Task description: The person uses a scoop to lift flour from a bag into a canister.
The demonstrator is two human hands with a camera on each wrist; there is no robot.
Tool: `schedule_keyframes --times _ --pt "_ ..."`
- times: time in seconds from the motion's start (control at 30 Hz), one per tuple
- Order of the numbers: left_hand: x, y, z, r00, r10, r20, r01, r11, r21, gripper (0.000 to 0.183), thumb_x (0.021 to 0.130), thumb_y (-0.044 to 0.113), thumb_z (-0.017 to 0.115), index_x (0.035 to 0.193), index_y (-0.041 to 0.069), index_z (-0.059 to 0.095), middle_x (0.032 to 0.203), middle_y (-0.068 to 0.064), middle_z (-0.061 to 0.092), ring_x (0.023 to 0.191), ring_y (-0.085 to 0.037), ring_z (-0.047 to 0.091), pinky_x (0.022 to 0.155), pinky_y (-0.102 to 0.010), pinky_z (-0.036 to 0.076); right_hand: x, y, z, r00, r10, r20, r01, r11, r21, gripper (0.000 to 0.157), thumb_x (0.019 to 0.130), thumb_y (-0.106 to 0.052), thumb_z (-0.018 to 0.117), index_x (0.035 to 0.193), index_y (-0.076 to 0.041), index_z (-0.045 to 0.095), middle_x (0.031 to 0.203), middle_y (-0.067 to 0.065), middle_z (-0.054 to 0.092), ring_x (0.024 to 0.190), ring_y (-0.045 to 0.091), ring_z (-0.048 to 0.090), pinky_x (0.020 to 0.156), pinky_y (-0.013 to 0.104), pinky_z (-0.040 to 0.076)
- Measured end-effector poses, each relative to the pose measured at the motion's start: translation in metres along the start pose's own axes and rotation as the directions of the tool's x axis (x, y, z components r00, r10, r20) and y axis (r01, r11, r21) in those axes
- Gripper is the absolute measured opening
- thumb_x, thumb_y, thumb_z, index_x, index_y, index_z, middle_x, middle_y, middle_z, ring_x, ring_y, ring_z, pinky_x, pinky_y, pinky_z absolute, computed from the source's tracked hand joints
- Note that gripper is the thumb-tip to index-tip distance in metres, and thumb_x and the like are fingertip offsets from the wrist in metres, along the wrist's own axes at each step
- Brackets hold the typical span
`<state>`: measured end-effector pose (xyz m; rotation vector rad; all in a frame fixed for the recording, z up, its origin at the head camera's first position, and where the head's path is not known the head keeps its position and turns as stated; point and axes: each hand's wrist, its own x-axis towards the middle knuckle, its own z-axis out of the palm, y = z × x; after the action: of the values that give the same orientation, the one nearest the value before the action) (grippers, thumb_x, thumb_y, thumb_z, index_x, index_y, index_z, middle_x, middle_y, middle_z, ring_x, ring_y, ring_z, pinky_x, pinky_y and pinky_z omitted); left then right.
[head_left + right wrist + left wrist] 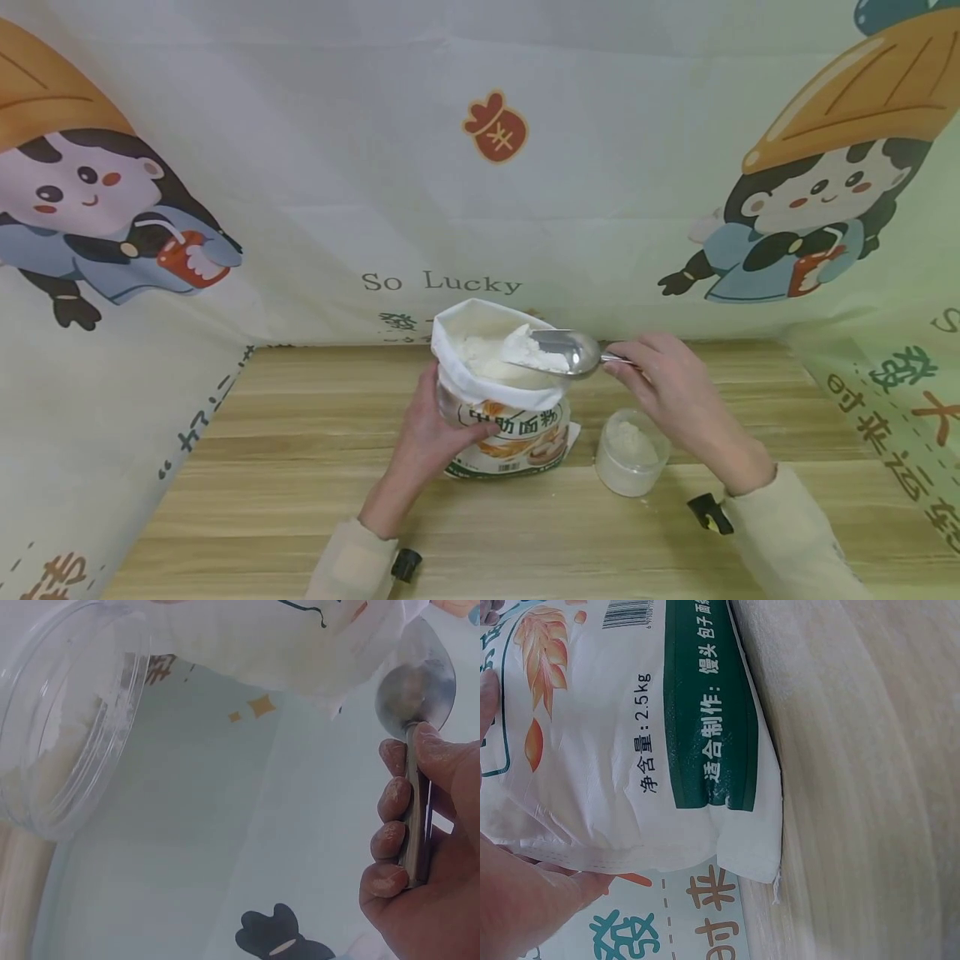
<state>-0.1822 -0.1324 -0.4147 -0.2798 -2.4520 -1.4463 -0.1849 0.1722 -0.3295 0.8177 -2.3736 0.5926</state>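
A white flour bag (517, 442) with a rolled-down rim stands open-topped on the table, flour showing inside. My left hand (431, 425) grips its left side, the thumb lying across the printed front. In the left wrist view the bag (600, 780) fills much of the frame, and part of the left hand (525, 900) shows. My right hand (671, 392) holds a metal scoop (579, 352) heaped with white flour above the bag's mouth. Fingers of the right hand (420, 825), dusted with flour, curl round the scoop's handle (417, 817) in the right wrist view.
A clear round jar (628, 475) with flour in it stands right of the bag, below my right forearm. Light wood tabletop (300, 433) lies around them. A printed cloth (337, 167) with cartoon figures hangs behind and at both sides.
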Motion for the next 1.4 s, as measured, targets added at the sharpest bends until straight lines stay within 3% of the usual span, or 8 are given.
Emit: schedule_keyframes --times 0.33,0.7,1.1,1.4 --pt "0.001 0.001 0.0 1.0 -0.026 0.018 0.026 1.0 -0.008 0.118 0.056 0.03 0.094 0.15 0.016 0.025 0.137 -0.008 0.048 0.125 -0.031 0.046 0.104 -0.054 0.038 -0.007 0.007 -0.017 0.999 0.036 -0.001 -0.036 0.999 -0.023 0.016 0.088 -0.011 0.07 0.102 -0.003 0.07 0.089 0.007 0.063 0.085 0.025 0.055 0.07 0.04 0.047" --pt "0.001 0.0 0.001 1.0 -0.018 0.012 0.018 1.0 -0.007 0.118 0.056 0.03 0.094 0.15 0.013 0.025 0.138 -0.009 0.047 0.125 -0.032 0.046 0.104 -0.054 0.038 -0.019 0.016 -0.029 0.998 0.058 -0.017 -0.059 0.997 -0.045 0.016 0.086 -0.01 0.072 0.101 -0.003 0.071 0.094 0.009 0.065 0.089 0.028 0.057 0.074 0.045 0.048" --pt "0.001 0.001 0.0 1.0 -0.005 0.012 0.005 1.0 -0.027 0.117 0.056 0.029 0.094 0.149 0.012 0.027 0.136 -0.009 0.048 0.123 -0.032 0.047 0.103 -0.053 0.04 -0.04 0.026 -0.038 0.995 0.095 -0.034 -0.097 0.992 -0.083 0.017 0.088 -0.011 0.07 0.104 -0.005 0.071 0.083 0.0 0.059 0.077 0.018 0.048 0.062 0.034 0.04" --pt "0.002 0.001 0.0 1.0 0.004 0.011 -0.003 1.0 -0.019 0.119 0.055 0.03 0.094 0.15 0.013 0.025 0.137 -0.009 0.047 0.124 -0.032 0.047 0.103 -0.054 0.039 -0.058 0.036 -0.041 0.992 0.125 -0.026 -0.126 0.989 -0.075 0.013 0.09 -0.011 0.067 0.101 -0.004 0.07 0.089 0.007 0.063 0.085 0.025 0.053 0.069 0.041 0.042"
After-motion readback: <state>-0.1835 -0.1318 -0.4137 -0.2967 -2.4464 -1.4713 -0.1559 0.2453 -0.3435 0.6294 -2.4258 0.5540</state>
